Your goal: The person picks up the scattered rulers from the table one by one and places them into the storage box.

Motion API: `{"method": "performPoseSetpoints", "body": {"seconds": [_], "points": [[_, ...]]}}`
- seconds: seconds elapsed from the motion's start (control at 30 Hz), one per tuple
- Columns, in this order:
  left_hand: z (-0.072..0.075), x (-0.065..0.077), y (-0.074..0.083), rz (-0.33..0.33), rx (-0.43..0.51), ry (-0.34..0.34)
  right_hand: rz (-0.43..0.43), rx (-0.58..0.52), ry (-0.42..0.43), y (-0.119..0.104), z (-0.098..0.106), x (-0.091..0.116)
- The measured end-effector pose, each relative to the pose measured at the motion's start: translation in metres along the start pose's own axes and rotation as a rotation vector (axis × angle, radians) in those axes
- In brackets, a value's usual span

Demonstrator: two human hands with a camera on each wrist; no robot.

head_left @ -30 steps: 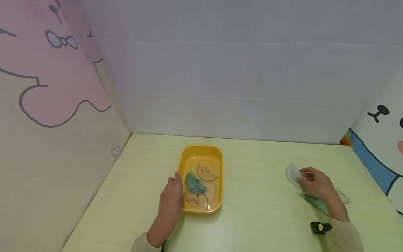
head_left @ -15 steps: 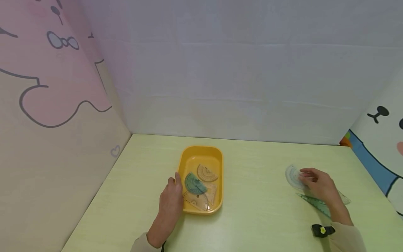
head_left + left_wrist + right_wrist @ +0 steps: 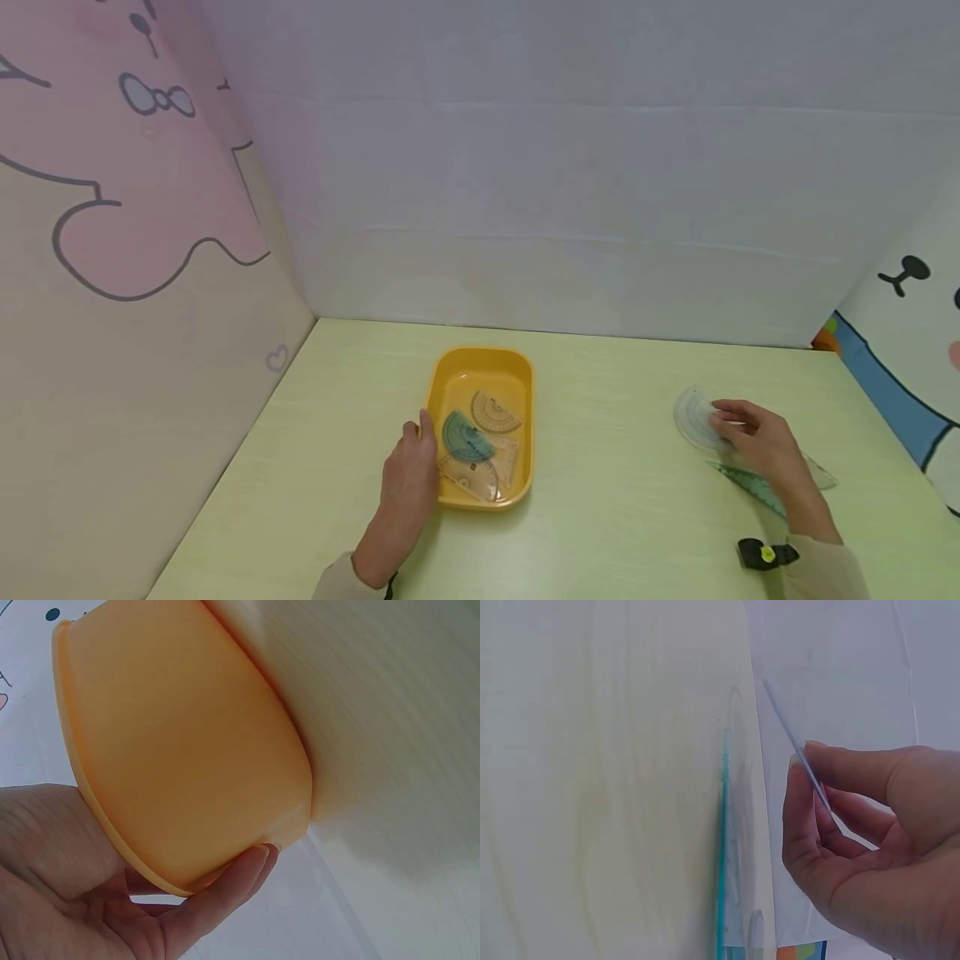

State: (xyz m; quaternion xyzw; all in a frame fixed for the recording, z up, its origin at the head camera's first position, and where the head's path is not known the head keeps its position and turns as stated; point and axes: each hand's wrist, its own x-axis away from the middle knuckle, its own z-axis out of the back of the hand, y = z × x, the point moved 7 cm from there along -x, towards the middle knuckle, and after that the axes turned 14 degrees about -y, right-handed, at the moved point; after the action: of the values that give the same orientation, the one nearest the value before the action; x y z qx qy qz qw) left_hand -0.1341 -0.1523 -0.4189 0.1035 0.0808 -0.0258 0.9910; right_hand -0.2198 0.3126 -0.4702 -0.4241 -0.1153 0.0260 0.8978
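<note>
My left hand (image 3: 408,475) grips the left side of a yellow tray (image 3: 482,367). In the left wrist view the thumb and fingers hold the tray's rim and outer wall (image 3: 187,742). Inside lie a green protractor (image 3: 465,437), an amber-looking clear protractor (image 3: 493,412) and other clear pieces (image 3: 468,479), partly overlapping. Over on the right, my right hand (image 3: 757,437) pinches a clear protractor (image 3: 690,419) by its straight edge. The right wrist view shows that protractor (image 3: 784,724) nearly edge-on, raised off the table.
Beneath the right forearm lies a green set square (image 3: 750,486), seen edge-on as a teal strip (image 3: 722,855) from the right wrist. A clear piece (image 3: 822,475) is partly hidden behind that wrist. White and cartoon-printed walls (image 3: 562,208) border the pale table (image 3: 600,467).
The clear protractor in my right hand has shifted very slightly left and turned a little. My left hand keeps its hold on the tray, which stays in place.
</note>
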Motion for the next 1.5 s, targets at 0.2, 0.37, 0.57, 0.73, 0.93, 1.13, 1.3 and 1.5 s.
{"method": "performPoseSetpoints", "body": {"seconds": [0.2,0.37,0.57,0.73,0.93,1.13,1.3,1.5], "points": [[-0.001,-0.001,0.0,0.006,0.005,-0.018,0.039,-0.038,0.022,-0.004,-0.004,0.001],[-0.001,-0.001,0.0,0.005,0.004,-0.014,0.039,-0.046,0.015,-0.007,-0.006,0.001],[-0.001,-0.001,0.0,-0.002,0.004,-0.002,0.063,-0.081,0.017,-0.012,-0.008,0.001],[-0.001,-0.001,0.0,0.003,0.003,-0.007,0.073,-0.097,0.011,-0.016,-0.009,0.001],[-0.001,-0.001,0.0,0.001,-0.001,-0.006,0.082,-0.099,0.015,-0.023,-0.012,0.002],[0.0,0.0,0.0,-0.003,0.0,0.001,0.096,-0.104,0.021,-0.029,-0.014,0.002],[-0.001,-0.001,0.0,0.0,0.001,-0.006,0.124,-0.116,0.03,-0.034,-0.014,0.002],[-0.001,0.0,-0.001,-0.002,0.0,-0.001,0.149,-0.116,0.044,-0.04,-0.015,0.002]]}}
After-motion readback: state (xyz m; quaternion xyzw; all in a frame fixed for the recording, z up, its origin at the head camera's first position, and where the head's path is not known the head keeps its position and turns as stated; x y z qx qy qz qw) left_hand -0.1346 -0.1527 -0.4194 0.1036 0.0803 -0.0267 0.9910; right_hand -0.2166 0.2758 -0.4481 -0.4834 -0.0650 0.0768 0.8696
